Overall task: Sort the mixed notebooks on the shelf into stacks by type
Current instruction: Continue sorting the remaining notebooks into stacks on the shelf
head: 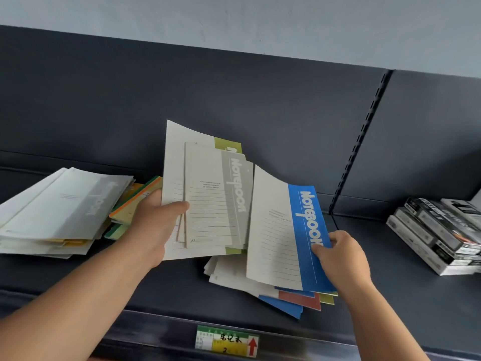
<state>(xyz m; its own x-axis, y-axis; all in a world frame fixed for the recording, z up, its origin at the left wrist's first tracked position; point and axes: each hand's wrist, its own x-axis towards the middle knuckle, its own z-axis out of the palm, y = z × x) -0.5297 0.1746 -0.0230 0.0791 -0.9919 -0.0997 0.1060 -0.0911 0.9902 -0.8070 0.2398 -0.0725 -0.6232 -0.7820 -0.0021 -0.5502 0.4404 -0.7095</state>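
STATIONERY AISLE, seen through my head camera: On the dark shelf, far outside my left knuckles, a slumped stack of grey-banded notebooks lies flat, with orange- and green-edged pads wedged just behind those knuckles. My left hand grips a fan of two books upright, thumb clamped across the front and fingers hidden behind. The green-banded notebook is at the back and a grey-banded notebook in front. Between my two thumbs hangs the blue notebook, pinched at its lower right corner by my right hand, its far corner curled upward. Whether its lower edge touches the mixed pile beneath my right fingertips, I cannot tell. Well beyond my right knuckles sit stacked black-and-white boxes.

The step in hand, as I judge it, is to lift the blue one clear and choose its stack. A corner pinch lets the thin cover sag. I would slide my fingers further under the spine, raise it flat so it drags no loose book off the pile, and start a blue stack apart from the grey.
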